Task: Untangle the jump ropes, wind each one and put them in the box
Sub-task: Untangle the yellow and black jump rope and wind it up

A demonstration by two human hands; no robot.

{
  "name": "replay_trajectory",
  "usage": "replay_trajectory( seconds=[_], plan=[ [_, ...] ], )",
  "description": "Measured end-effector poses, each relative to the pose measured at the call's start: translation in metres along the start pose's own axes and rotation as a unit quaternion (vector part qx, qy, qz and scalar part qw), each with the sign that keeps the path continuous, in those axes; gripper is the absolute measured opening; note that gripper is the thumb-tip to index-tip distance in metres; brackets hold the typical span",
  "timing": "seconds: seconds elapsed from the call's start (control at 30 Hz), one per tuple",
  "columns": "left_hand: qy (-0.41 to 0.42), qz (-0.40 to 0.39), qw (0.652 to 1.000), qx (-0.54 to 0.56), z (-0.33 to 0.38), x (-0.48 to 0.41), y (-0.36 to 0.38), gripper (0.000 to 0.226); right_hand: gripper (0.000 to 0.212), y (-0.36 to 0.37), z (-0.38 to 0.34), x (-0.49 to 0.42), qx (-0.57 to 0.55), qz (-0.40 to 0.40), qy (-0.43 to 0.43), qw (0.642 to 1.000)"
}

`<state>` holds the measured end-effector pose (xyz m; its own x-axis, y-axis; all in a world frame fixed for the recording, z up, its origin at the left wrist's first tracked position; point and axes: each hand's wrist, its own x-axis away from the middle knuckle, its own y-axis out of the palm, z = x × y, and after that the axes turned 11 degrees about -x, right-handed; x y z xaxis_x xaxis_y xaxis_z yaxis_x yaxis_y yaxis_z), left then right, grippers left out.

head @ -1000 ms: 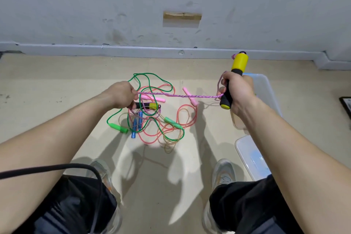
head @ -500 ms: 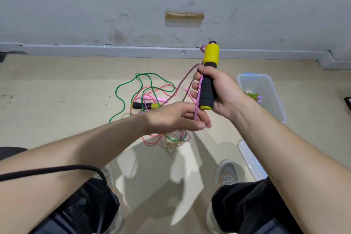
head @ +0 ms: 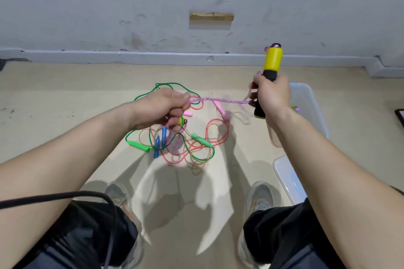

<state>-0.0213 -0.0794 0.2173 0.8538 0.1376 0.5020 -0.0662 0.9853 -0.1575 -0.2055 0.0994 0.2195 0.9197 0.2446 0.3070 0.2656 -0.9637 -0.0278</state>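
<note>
Two hands, one rope stretched between them. My right hand (head: pixel 273 96) is clamped round the black foam of the yellow-topped handle (head: pixel 272 60), which stands nearly upright with its yellow end pointing away from me. From the near side of that fist the pink braided rope (head: pixel 218 100) runs almost level across to my left hand (head: pixel 161 108), whose fingers are curled tight round it. The span's long axis therefore lies side to side, roughly at right angles to the handle. I judge the winding turns on that: the right hand is the anchor, so the left must carry the rope across and lay it over the handle. Below my left fist the rope drops into the tangle (head: pixel 196 144) on the floor (head: pixel 65 98), where its second handle (head: pixel 181 120) lies just under my left knuckles. The box (head: pixel 317 116) sits just beyond my right hand, far nearer to it than to the left.
</note>
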Motion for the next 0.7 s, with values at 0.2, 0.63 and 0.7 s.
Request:
replay_trajectory(
  seconds=[0.2,0.63,0.7],
  plan=[
    [0.033,0.055,0.977,0.205,0.034,0.007,0.008,0.032,0.008,0.02,0.012,0.032,-0.066,-0.252,0.134,0.956],
    [-0.01,0.197,0.918,0.345,0.045,-0.003,0.012,0.034,0.011,0.037,0.015,0.057,-0.057,-0.417,0.162,0.893],
    [-0.01,0.224,0.914,0.337,0.044,-0.005,0.011,0.033,0.006,0.04,0.016,0.058,-0.043,-0.421,0.146,0.894]
  ],
)
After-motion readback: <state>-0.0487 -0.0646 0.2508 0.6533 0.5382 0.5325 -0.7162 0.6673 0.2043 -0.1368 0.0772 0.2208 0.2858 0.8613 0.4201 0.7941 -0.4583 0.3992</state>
